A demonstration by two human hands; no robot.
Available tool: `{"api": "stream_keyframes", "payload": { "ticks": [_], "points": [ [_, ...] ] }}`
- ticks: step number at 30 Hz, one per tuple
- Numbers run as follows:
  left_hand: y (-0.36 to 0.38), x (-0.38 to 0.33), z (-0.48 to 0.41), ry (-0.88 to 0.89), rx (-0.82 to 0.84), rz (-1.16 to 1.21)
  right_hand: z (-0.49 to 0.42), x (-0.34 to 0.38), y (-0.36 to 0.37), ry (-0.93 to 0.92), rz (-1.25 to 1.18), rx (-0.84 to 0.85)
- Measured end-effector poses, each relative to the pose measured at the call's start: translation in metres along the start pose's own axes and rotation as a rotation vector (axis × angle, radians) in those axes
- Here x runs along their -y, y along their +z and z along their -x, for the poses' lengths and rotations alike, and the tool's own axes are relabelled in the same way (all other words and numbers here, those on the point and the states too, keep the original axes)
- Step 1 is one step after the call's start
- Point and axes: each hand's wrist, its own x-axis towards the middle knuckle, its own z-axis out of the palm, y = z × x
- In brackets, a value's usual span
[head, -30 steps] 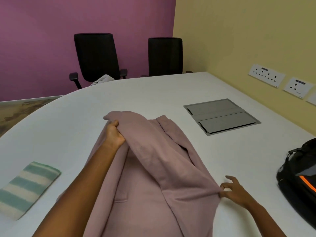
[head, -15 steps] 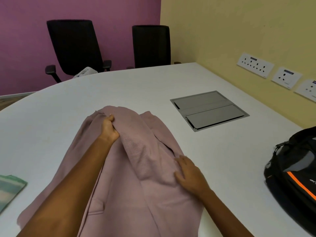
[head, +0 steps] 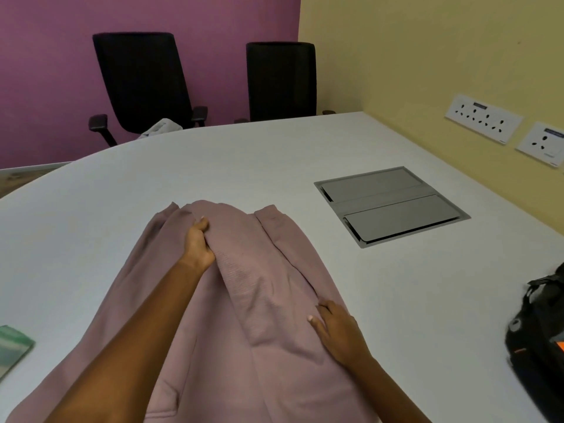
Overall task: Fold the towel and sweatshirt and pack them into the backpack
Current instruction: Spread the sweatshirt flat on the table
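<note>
A dusty pink sweatshirt (head: 262, 288) lies spread on the white table (head: 274, 154) in front of me, with one side folded over onto its middle. My left hand (head: 197, 244) grips the folded layer near the sweatshirt's far end. My right hand (head: 337, 331) rests on the folded part at the right edge, fingers on the cloth. A folded green and cream striped towel (head: 12, 352) shows at the left edge of view. The black backpack (head: 540, 346) with an orange stripe lies on the table at the right edge, partly out of view.
A grey flip-up socket panel (head: 390, 206) is set into the table, right of the sweatshirt. Two black office chairs (head: 143, 83) stand behind the table's far edge. Wall sockets (head: 483, 119) line the yellow wall on the right.
The right side of the sweatshirt was drawn over onto the middle. My right hand left the far right corner and now rests on the fold. My left hand has kept its grip.
</note>
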Motion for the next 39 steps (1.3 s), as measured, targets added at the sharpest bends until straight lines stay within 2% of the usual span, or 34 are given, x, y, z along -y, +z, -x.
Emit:
{"api": "stream_keyframes", "payload": {
  "ticks": [5, 9, 12, 19, 22, 26, 28, 30, 32, 35, 36, 39],
  "points": [
    [-0.005, 0.012, -0.020, -0.018, 0.005, 0.004, -0.041, 0.015, -0.008, -0.059, 0.107, -0.041],
    [-0.010, 0.021, -0.036, -0.061, -0.013, -0.026, -0.094, 0.031, -0.007, -0.094, 0.097, -0.027],
    [-0.016, 0.027, -0.051, -0.078, -0.040, -0.103, -0.134, 0.047, -0.007, -0.160, 0.113, -0.048],
    [-0.017, 0.037, -0.078, -0.107, -0.078, -0.378, -0.206, 0.058, 0.007, -0.138, 0.163, 0.013],
    [-0.018, 0.036, -0.088, -0.116, -0.062, -0.423, -0.221, 0.055, 0.010, -0.122, 0.215, 0.013],
    [-0.013, 0.035, -0.100, -0.116, -0.066, -0.437, -0.235, 0.040, -0.006, -0.104, -0.248, -0.139],
    [-0.008, 0.035, -0.106, -0.111, -0.055, -0.409, -0.240, 0.020, -0.025, -0.021, -0.353, -0.216],
    [-0.004, 0.034, -0.110, -0.119, -0.011, -0.372, -0.242, -0.001, -0.045, 0.078, -0.478, -0.218],
    [0.002, 0.036, -0.113, -0.134, 0.044, -0.352, -0.245, -0.023, -0.053, 0.170, -0.503, -0.161],
    [0.008, 0.043, -0.117, -0.162, 0.070, -0.380, -0.240, -0.042, -0.043, 0.235, -0.312, -0.103],
    [0.008, 0.045, -0.119, -0.164, 0.065, -0.379, -0.235, -0.043, -0.038, 0.213, -0.278, -0.146],
    [0.004, 0.048, -0.127, -0.161, 0.058, -0.339, -0.204, -0.020, -0.029, 0.093, -0.409, -0.390]
  ]
}}
